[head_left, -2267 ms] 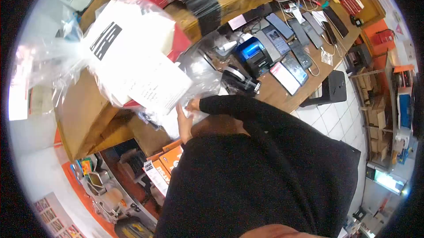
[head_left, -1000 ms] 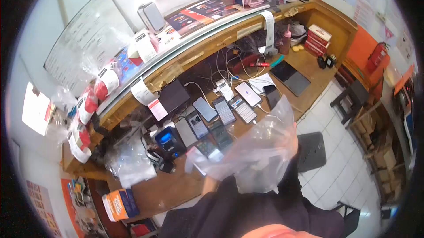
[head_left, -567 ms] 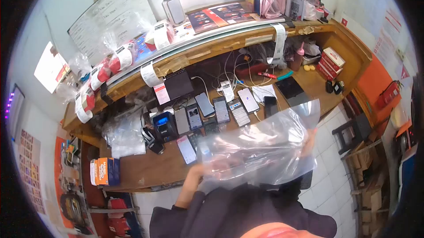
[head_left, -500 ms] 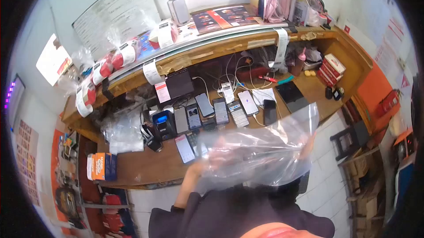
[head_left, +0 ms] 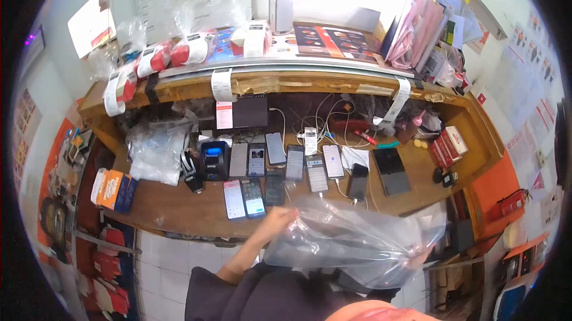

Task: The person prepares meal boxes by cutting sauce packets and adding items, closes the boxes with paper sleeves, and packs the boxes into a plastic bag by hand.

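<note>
A large clear plastic bag (head_left: 351, 231) stretches between my two hands, just in front of the desk's front edge. My left hand (head_left: 280, 220) is closed on the bag's upper left corner. At the bag's right end, where the plastic bunches into creases, my right hand (head_left: 420, 256) grips it; the film partly covers those fingers. Beyond my left hand, two phones lie side by side, a white-screened phone (head_left: 235, 198) and a phone with a blue-and-white screen (head_left: 254, 197). A dark phone (head_left: 358, 181) lies on the desk behind the bag.
The wooden desk (head_left: 179, 211) carries several phones with charging cables, a black receipt printer (head_left: 214, 160), crumpled plastic bags (head_left: 156, 151) and a dark tablet (head_left: 391, 171). An orange and blue box (head_left: 113, 190) sits at the left. Bagged red packages (head_left: 193, 47) line the upper shelf.
The view has turned and levelled. The bag has come down and spread out flatter, uncovering more of the phones. My left hand now shows clearly at the bag's corner.
</note>
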Available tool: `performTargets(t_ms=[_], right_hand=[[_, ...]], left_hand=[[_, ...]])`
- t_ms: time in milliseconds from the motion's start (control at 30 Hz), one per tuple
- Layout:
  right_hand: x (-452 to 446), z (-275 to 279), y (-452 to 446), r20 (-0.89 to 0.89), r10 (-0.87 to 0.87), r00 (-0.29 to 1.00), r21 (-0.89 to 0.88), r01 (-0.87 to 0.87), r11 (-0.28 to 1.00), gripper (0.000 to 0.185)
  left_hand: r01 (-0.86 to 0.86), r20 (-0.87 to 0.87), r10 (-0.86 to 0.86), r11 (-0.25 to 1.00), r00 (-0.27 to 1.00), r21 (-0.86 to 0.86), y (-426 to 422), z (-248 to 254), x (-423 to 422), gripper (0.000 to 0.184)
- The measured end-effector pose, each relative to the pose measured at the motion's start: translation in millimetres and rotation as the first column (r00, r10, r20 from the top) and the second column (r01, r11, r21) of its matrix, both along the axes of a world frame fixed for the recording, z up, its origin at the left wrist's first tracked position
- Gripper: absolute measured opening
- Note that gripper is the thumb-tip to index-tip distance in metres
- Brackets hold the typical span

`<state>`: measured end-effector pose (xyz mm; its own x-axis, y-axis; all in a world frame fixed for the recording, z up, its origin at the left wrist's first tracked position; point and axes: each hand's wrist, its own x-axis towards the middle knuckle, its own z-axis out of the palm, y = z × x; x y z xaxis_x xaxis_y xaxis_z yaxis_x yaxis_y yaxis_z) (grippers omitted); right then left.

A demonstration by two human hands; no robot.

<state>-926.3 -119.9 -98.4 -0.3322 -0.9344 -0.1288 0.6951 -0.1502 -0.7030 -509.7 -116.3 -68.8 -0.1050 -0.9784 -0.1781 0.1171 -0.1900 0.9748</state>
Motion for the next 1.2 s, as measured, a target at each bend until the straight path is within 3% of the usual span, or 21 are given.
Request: performTargets(t_ms=[33, 67, 100, 133, 200, 267, 333, 367, 467, 567, 633, 667, 767, 867, 900, 967, 1000, 1033, 1133, 1167, 1200], right_hand=[[-3, -6, 0, 0.031, -0.005, 1.0, 0.002, 0.005, 1.0, 0.048], [9, -3, -2, -0.18, -0.405, 0.896, 0.116, 0.429, 0.896, 0.048], [16, 1, -7, -0.095, -0.428, 0.899, 0.215, 0.438, 0.873, 0.048], [22, 0, -10, -0.113, -0.408, 0.906, 0.197, 0.423, 0.884, 0.048], [35, 7, -9, -0.149, -0.371, 0.917, 0.166, 0.393, 0.904, 0.048], [48, 11, -16, -0.049, -0.298, 0.953, 0.172, 0.302, 0.938, 0.052], [54, 9, -22, 0.039, -0.205, 0.978, 0.162, 0.196, 0.967, 0.058], [32, -30, -18, -0.025, -0.09, 0.996, 0.136, 0.093, 0.986, 0.059], [39, -30, -18, -0.018, -0.089, 0.996, 0.223, 0.091, 0.971, 0.054], [29, -65, -14, -0.01, -0.106, 0.994, 0.161, 0.106, 0.981, 0.046], [31, -56, -14, -0.048, -0.237, 0.97, 0.257, 0.241, 0.936, 0.042], [31, -52, -13, -0.074, -0.299, 0.951, 0.301, 0.307, 0.903, 0.041], [1, -86, -3, -0.013, -0.267, 0.964, 0.241, 0.262, 0.934, 0.042], [-6, -82, 2, 0.003, -0.141, 0.99, 0.115, 0.14, 0.983, 0.043], [3, -71, -4, -0.032, -0.263, 0.964, 0.204, 0.264, 0.943, 0.044], [26, -52, -22, -0.137, -0.479, 0.867, 0.354, 0.494, 0.794, 0.044], [30, -47, -27, -0.148, -0.478, 0.866, 0.359, 0.497, 0.79, 0.044], [34, -45, -31, -0.161, -0.473, 0.866, 0.364, 0.498, 0.787, 0.043], [28, -63, -42, -0.202, -0.443, 0.874, 0.294, 0.485, 0.823, 0.04], [19, -75, -44, -0.216, -0.433, 0.875, 0.254, 0.478, 0.841, 0.039], [10, -88, -46, -0.23, -0.404, 0.885, 0.247, 0.455, 0.856, 0.038]], left_hand=[[0.028, -0.009, -0.029, 0.998, 1.0, -0.06, 0, -5, -1, 0.028], [0.017, -0.066, -0.019, 0.999, 0.998, -0.031, 1, -7, -2, 0.026], [0.01, -0.114, -0.01, 1.0, 0.993, 0.0, 2, -8, -2, 0.024], [0.006, -0.159, -0.002, 1.0, 0.987, 0.029, 3, -10, 0, 0.024], [0.09, -0.436, -0.007, 0.981, 0.9, 0.17, 3, -5, 13, 0.021], [0.113, -0.347, -0.042, 0.976, 0.937, 0.188, -2, -3, 23, 0.018], [0.082, -0.147, -0.067, 0.992, 0.987, 0.094, -8, -3, 27, 0.016], [0.068, -0.051, -0.066, 0.997, 0.997, 0.042, -11, -4, 28, 0.016], [0.134, 0.132, -0.135, 0.991, 0.982, 0.017, -19, -5, 26, 0.02], [-0.043, 0.037, 0.036, 0.974, 0.999, 0.221, -22, -37, 18, 0.023], [-0.041, 0.183, -0.005, 0.968, 0.983, 0.248, -27, -20, 7, 0.023], [0.007, 0.197, -0.05, 0.977, 0.979, 0.213, -32, -11, 3, 0.023], [0.233, 0.146, -0.23, 0.972, 0.962, -0.004, -46, 9, -3, 0.023], [0.301, 0.229, -0.293, 0.954, 0.928, 0.003, -62, 12, 7, 0.019], [0.319, 0.169, -0.307, 0.946, 0.937, -0.05, -66, 9, 8, 0.019], [0.285, 0.004, -0.285, 0.959, 0.958, 0.001, -68, -4, 2, 0.023], [0.269, -0.079, -0.266, 0.963, 0.961, 0.031, -67, -9, -5, 0.025], [0.01, -0.097, 0.011, 0.976, 0.995, 0.219, -62, -1, -30, 0.033], [-0.284, -0.032, 0.334, 0.845, 0.942, 0.453, -68, 7, -49, 0.037], [-0.087, -0.225, 0.164, 0.944, 0.96, 0.32, -69, -9, -36, 0.039], [-0.029, -0.22, 0.103, 0.948, 0.97, 0.318, -68, -8, -30, 0.037]])
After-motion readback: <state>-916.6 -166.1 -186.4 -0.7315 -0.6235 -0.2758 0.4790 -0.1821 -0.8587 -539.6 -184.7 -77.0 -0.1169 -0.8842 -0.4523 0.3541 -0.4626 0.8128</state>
